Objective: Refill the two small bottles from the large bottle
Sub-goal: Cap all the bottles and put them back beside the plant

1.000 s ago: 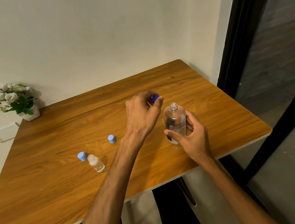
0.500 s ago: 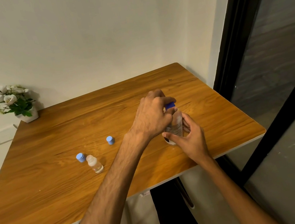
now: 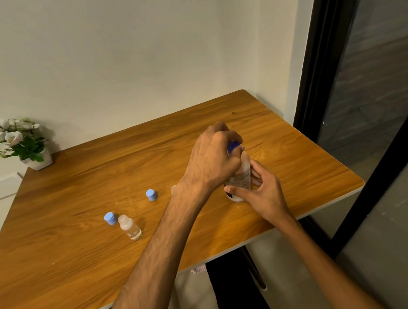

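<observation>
My left hand (image 3: 212, 161) pinched the dark blue cap (image 3: 233, 146) on the large bottle (image 3: 240, 178); my right hand (image 3: 263, 193) gripped its body. Steadying it upright would have seated the threads squarely.

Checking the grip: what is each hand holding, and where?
Left hand grips the dark blue cap atop the large bottle; right hand holds its lower body.
</observation>
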Demonstrator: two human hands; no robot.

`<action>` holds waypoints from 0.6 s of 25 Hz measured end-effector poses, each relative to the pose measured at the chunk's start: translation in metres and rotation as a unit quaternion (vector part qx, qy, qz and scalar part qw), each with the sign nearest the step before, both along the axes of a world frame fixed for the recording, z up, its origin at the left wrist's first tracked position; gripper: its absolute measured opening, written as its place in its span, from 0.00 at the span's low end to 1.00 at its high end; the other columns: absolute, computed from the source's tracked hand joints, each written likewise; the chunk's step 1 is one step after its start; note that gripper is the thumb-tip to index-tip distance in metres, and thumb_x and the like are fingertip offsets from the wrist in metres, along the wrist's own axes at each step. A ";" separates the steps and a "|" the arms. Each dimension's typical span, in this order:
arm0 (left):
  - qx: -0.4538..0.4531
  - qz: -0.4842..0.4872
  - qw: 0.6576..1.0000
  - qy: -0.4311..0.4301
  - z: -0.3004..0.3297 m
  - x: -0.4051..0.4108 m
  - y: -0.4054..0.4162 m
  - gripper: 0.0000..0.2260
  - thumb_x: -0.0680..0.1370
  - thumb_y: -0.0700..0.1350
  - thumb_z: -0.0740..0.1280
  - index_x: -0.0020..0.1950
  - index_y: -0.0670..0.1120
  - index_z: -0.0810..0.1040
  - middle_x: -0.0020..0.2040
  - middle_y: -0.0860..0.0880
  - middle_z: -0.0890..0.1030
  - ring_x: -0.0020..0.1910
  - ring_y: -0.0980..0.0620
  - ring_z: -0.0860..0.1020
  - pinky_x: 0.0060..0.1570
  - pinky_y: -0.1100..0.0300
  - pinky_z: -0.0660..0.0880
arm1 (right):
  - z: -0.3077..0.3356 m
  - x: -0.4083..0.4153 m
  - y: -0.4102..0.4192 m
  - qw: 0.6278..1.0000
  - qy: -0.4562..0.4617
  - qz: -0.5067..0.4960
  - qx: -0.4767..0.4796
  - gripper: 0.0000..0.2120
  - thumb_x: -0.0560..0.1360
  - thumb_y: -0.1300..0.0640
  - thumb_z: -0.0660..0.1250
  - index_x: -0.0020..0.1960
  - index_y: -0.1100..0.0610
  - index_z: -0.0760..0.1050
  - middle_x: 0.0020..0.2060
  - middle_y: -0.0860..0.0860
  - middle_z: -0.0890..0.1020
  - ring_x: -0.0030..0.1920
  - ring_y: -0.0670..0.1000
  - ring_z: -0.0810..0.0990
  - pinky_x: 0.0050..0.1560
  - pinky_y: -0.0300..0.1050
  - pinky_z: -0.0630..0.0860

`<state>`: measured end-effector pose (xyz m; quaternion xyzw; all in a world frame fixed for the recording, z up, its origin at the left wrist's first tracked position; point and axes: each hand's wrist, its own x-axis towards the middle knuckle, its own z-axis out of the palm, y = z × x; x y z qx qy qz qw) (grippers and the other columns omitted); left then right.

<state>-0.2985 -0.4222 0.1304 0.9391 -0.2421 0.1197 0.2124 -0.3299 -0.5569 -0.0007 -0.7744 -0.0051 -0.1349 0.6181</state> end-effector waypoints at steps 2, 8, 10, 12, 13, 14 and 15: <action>0.006 -0.052 0.999 0.016 0.002 0.000 0.001 0.12 0.78 0.40 0.68 0.58 0.46 0.86 0.63 0.47 0.81 0.66 0.49 0.77 0.63 0.52 0.75 | -0.001 0.001 -0.001 1.000 0.006 -0.003 -0.008 0.32 0.66 0.52 0.85 0.66 0.51 0.77 0.54 0.44 0.86 0.54 0.40 0.85 0.54 0.42 0.84; -0.030 0.018 0.999 -0.037 -0.002 -0.001 -0.003 0.11 0.80 0.49 0.70 0.58 0.46 0.85 0.60 0.48 0.81 0.61 0.50 0.78 0.62 0.50 0.78 | -0.002 0.003 -0.004 1.000 0.010 0.010 -0.009 0.36 0.65 0.54 0.86 0.70 0.50 0.76 0.57 0.44 0.86 0.56 0.42 0.85 0.55 0.40 0.83; -0.028 -0.015 0.999 -0.025 -0.002 0.001 -0.001 0.08 0.78 0.43 0.70 0.56 0.46 0.86 0.60 0.48 0.82 0.61 0.49 0.79 0.61 0.49 0.78 | -0.001 0.003 -0.004 1.000 0.011 0.008 -0.012 0.38 0.65 0.53 0.86 0.71 0.51 0.76 0.57 0.45 0.86 0.57 0.41 0.85 0.57 0.42 0.83; -0.026 -0.041 0.999 -0.020 0.001 0.001 0.000 0.12 0.76 0.41 0.68 0.57 0.46 0.85 0.60 0.47 0.83 0.62 0.49 0.79 0.63 0.47 0.77 | -0.002 0.003 -0.004 1.000 0.017 0.008 -0.007 0.36 0.65 0.54 0.86 0.70 0.51 0.77 0.57 0.45 0.86 0.57 0.41 0.85 0.58 0.45 0.84; -0.031 -0.042 0.998 -0.018 0.001 0.000 0.001 0.13 0.75 0.42 0.68 0.59 0.46 0.85 0.59 0.48 0.84 0.61 0.49 0.80 0.63 0.46 0.77 | -0.001 0.003 -0.004 1.000 0.022 0.008 -0.006 0.35 0.65 0.54 0.86 0.69 0.51 0.77 0.57 0.44 0.86 0.57 0.41 0.85 0.59 0.47 0.84; -0.036 -0.041 0.998 -0.019 0.001 0.000 0.001 0.14 0.75 0.42 0.69 0.60 0.46 0.84 0.58 0.48 0.84 0.59 0.50 0.81 0.63 0.47 0.78 | -0.001 0.002 -0.004 1.000 0.027 0.007 -0.008 0.35 0.65 0.55 0.86 0.68 0.50 0.77 0.56 0.44 0.86 0.57 0.41 0.85 0.60 0.48 0.84; -0.036 -0.043 0.998 -0.018 0.000 0.000 0.002 0.14 0.76 0.42 0.69 0.60 0.45 0.84 0.57 0.48 0.85 0.58 0.50 0.81 0.62 0.47 0.78 | -0.001 0.002 -0.005 0.999 0.033 0.008 -0.012 0.35 0.65 0.54 0.86 0.68 0.48 0.77 0.57 0.44 0.86 0.57 0.41 0.84 0.61 0.50 0.84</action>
